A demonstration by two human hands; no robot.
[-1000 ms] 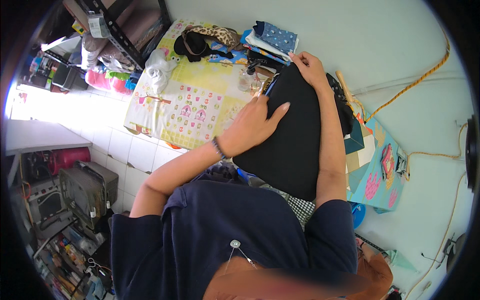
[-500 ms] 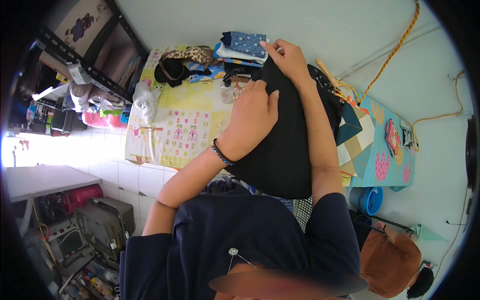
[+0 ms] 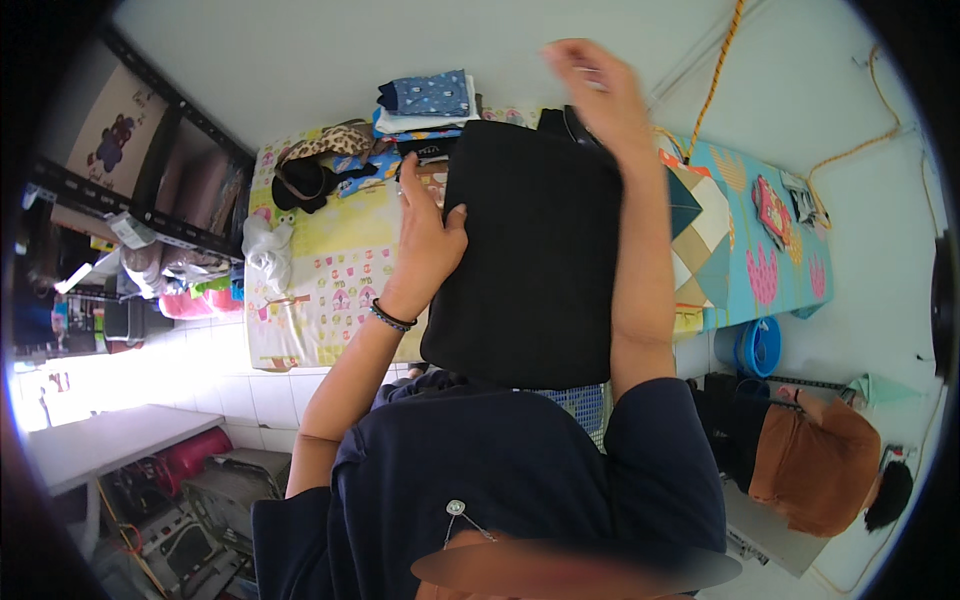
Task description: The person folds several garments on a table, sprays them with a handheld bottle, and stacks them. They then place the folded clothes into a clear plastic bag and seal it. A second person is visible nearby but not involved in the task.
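Observation:
A black cloth (image 3: 530, 260), folded into a flat rectangle, lies across the near edge of the patterned table cover in front of me. Its kind of garment does not show. Along its left edge rests my left hand (image 3: 428, 240), fingers stretched out and the thumb against the fabric. My right hand (image 3: 605, 100) is raised over the far right corner, near more dark fabric (image 3: 565, 122); motion blurs its fingers. Just beyond the cloth, to the left, sits a stack of folded clothes with a blue patterned piece (image 3: 430, 93) on top.
Left of the stack lie a leopard-print cloth (image 3: 345, 140), a black cap-like item (image 3: 303, 185) and a white plastic bag (image 3: 268, 250). On the right are a patchwork cloth (image 3: 700, 235), a pink packet (image 3: 772, 212) and a hanging orange rope (image 3: 715, 75). Another person (image 3: 815, 465) sits at lower right.
The black cloth has gone from a slanted, narrow shape to a flat rectangle. My left hand has moved to its left edge; the right has lifted off it. The view has shifted.

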